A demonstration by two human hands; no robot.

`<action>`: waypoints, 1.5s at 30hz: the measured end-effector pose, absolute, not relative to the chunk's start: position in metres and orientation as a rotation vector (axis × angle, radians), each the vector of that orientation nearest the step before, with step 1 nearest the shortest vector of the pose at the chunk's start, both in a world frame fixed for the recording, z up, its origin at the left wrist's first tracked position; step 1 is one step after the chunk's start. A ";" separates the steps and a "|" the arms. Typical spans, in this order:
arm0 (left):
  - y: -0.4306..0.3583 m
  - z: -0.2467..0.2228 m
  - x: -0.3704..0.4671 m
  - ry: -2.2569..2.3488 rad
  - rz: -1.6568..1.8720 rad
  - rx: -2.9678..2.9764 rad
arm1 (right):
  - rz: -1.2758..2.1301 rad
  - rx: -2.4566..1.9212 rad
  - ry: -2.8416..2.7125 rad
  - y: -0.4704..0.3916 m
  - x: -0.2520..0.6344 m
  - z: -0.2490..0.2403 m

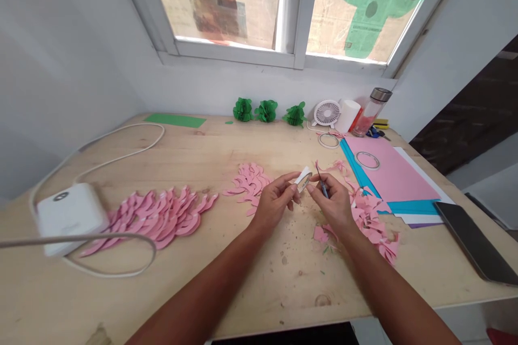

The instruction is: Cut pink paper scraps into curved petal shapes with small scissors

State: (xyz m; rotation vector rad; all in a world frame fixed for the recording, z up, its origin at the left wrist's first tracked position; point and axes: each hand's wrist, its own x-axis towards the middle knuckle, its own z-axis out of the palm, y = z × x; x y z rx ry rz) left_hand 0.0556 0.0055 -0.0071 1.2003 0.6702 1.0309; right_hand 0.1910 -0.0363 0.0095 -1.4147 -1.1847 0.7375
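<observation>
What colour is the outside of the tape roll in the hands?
White; the tape roll shows best in the head view.

Pale wooden table (291,291) beneath a white-framed window (300,21).
Daylight glows through printed paper (261,19) across the glass; plain white walls (68,43) stand either side.

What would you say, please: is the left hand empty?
No, the left hand grips a narrow roll of tape above the wooden table.

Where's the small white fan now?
Head view, right of centre: the fan stands at the back of the table, below the window, between the rightmost green paper ball and a white cylinder.
</observation>
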 end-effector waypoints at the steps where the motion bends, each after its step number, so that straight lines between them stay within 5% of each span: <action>1: 0.004 -0.007 0.057 0.665 1.021 1.194 | 0.721 -1.426 -1.202 -0.036 0.190 0.008; 45: -0.003 -0.008 0.058 0.461 0.924 1.225 | 0.631 -1.467 -1.259 -0.037 0.187 0.003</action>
